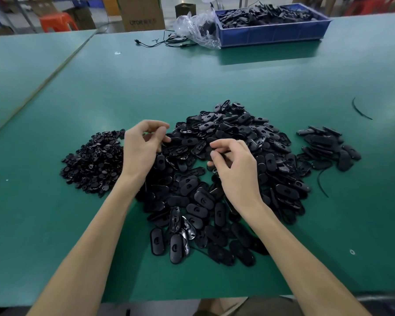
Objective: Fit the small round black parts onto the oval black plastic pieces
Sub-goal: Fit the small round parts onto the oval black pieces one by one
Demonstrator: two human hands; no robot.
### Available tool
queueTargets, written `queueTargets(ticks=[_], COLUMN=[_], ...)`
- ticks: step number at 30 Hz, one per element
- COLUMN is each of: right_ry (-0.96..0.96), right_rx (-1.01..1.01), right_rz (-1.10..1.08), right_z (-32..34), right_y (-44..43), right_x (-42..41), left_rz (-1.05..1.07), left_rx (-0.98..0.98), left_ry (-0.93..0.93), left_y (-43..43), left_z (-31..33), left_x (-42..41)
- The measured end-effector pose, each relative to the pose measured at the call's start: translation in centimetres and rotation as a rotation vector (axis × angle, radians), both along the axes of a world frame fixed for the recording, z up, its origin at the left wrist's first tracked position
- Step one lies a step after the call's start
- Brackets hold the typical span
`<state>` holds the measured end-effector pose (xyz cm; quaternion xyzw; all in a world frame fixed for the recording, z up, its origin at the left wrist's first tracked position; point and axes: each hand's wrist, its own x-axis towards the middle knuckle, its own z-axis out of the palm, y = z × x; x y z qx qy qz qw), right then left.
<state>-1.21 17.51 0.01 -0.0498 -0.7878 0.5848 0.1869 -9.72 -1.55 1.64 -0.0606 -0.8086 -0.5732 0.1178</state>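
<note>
Green worktable [192, 71]: left hand [141, 149] and right hand [235, 169] hover, loosely curled and seemingly empty, over heaped oval black pieces [237, 133]; small round parts [94, 158] lie piled just beside the left hand.

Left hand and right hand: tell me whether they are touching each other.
Apart. In the head view a strip of the heap of oval black plastic pieces shows between the fingers of the left hand and those of the right hand.
</note>
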Motion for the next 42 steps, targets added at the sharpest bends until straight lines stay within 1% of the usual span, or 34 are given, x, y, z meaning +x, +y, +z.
queueTargets(ticks=[2, 4, 6, 10, 18, 24, 29, 42], right_ry=[0.007, 0.008, 0.006, 0.004, 0.006, 0.031, 0.011, 0.011], right_rx=[0.0, 0.017, 0.045, 0.035, 0.006, 0.038, 0.04, -0.084], right_rz=[-0.009, -0.012, -0.017, -0.018, -0.011, 0.002, -0.018, 0.006], right_z=[0.0, 0.0, -0.1, -0.1, -0.4, -0.3, -0.2, 0.1], right_y=[0.0, 0.0, 0.0, 0.1, 0.2, 0.2, 0.3, 0.3], right_x=[-0.1, -0.1, 0.0, 0.0, -0.2, 0.0, -0.2, 0.1], left_rz=[-0.098, -0.177, -0.237, -0.3, -0.364, -0.396, -0.437, -0.442], left_rx=[0.109, 0.172, 0.197, 0.22, 0.26, 0.315, 0.35, 0.368], left_ry=[-0.051, -0.091, -0.106, -0.117, -0.129, -0.125, -0.153, -0.148], left_y=[0.7, 1.5, 2.2, 2.8, 2.8, 3.0, 3.1, 3.3], left_z=[0.2, 0.1, 0.1, -0.2, -0.5, -0.7, -0.9, -0.7], left_x=[0.4, 0.8, 1.3, 1.7, 1.6, 1.7, 1.7, 1.9])
